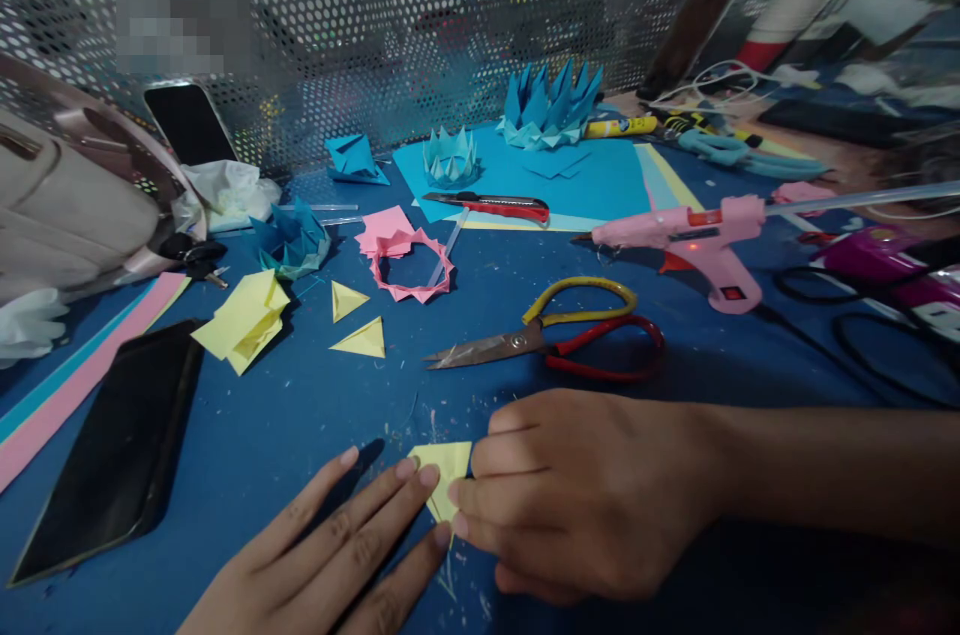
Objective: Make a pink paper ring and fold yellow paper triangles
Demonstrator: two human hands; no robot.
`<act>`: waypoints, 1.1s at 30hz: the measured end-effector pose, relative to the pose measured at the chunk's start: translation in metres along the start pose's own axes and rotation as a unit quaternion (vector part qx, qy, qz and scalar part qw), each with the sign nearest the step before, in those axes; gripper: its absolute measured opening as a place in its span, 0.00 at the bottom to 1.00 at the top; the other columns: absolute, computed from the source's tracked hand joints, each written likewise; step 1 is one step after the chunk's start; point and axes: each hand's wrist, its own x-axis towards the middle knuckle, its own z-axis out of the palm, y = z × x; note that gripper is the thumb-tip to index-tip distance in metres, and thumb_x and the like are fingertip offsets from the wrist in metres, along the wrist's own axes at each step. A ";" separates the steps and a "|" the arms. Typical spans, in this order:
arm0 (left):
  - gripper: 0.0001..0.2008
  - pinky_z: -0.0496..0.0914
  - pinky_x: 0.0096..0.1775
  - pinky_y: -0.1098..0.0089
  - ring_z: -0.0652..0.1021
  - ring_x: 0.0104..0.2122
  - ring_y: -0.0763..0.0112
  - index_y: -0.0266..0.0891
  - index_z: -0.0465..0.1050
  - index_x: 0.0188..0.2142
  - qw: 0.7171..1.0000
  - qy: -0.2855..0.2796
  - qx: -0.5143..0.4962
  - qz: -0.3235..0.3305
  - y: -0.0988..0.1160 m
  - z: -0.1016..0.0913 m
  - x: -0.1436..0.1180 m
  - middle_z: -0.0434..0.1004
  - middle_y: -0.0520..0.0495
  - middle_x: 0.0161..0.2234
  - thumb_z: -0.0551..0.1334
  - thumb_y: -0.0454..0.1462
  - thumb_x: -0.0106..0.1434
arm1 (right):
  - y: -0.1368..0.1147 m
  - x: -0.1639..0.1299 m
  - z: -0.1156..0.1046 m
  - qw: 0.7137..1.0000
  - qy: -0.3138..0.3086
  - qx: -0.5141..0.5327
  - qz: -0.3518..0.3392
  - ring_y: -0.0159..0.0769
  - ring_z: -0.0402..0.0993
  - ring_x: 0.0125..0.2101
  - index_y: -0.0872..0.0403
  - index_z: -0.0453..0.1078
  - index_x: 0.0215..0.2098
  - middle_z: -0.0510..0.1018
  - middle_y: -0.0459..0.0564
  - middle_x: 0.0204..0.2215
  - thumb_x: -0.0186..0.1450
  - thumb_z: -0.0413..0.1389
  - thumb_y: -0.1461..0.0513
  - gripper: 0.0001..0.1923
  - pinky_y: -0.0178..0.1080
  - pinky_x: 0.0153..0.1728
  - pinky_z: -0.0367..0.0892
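A small yellow paper piece, partly folded, lies on the blue tabletop near the front. My left hand has its fingers stretched out, with fingertips resting on the paper's left and lower part. Curled fingers of my right hand pinch the paper at its right edge; the thumb is partly hidden. Beyond them lie two folded yellow triangles and a stack of yellow paper squares. Scissors with one yellow and one red handle lie just past my right hand.
A pink glue gun with a cable lies at right. Behind are a pink paper ring, a red cutter, blue paper sheets and a blue paper lotus. A dark phone and paper strips lie left.
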 end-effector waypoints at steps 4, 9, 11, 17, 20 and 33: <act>0.21 0.44 0.69 0.50 0.62 0.66 0.61 0.40 0.64 0.64 1.000 0.021 0.009 0.019 -0.002 0.002 -0.001 0.66 0.43 0.64 0.43 0.38 0.78 | 0.000 0.000 -0.001 1.000 -0.011 0.001 0.004 0.34 0.70 0.31 0.59 0.76 0.31 0.79 0.47 0.31 0.71 0.51 0.62 0.16 0.40 0.26 0.60; 0.21 0.44 0.68 0.50 0.63 0.66 0.60 0.38 0.64 0.64 0.999 0.028 0.012 0.024 -0.003 0.003 0.001 0.68 0.42 0.63 0.44 0.39 0.78 | 0.000 0.001 -0.001 1.000 -0.010 0.000 0.003 0.34 0.69 0.31 0.60 0.76 0.32 0.79 0.47 0.31 0.71 0.50 0.62 0.16 0.40 0.26 0.60; 0.22 0.44 0.68 0.50 0.63 0.66 0.60 0.38 0.64 0.64 0.999 0.027 0.010 0.026 -0.003 0.002 0.001 0.68 0.43 0.63 0.43 0.39 0.78 | 0.000 0.001 -0.001 1.000 -0.006 0.002 0.003 0.34 0.69 0.30 0.60 0.76 0.31 0.79 0.47 0.31 0.71 0.51 0.62 0.15 0.41 0.26 0.59; 0.22 0.46 0.69 0.54 0.61 0.67 0.63 0.41 0.61 0.66 1.000 -0.011 0.004 0.008 0.000 -0.004 0.001 0.65 0.45 0.64 0.42 0.34 0.78 | -0.001 0.003 -0.002 1.000 -0.011 0.008 0.005 0.34 0.68 0.29 0.61 0.76 0.31 0.78 0.47 0.29 0.70 0.52 0.62 0.14 0.41 0.26 0.59; 0.22 0.46 0.69 0.53 0.63 0.66 0.63 0.41 0.61 0.66 1.000 -0.004 -0.004 0.003 0.000 -0.006 0.002 0.67 0.46 0.64 0.41 0.33 0.78 | -0.001 0.003 -0.001 1.000 -0.019 0.000 0.002 0.34 0.68 0.29 0.60 0.76 0.32 0.78 0.47 0.29 0.71 0.53 0.62 0.14 0.41 0.26 0.59; 0.21 0.43 0.69 0.53 0.64 0.65 0.67 0.37 0.64 0.63 0.998 0.013 -0.055 -0.015 -0.003 -0.005 0.003 0.68 0.48 0.63 0.43 0.35 0.78 | -0.001 0.000 0.001 1.000 0.003 0.000 -0.006 0.35 0.71 0.32 0.61 0.76 0.34 0.78 0.48 0.30 0.71 0.51 0.62 0.15 0.41 0.27 0.60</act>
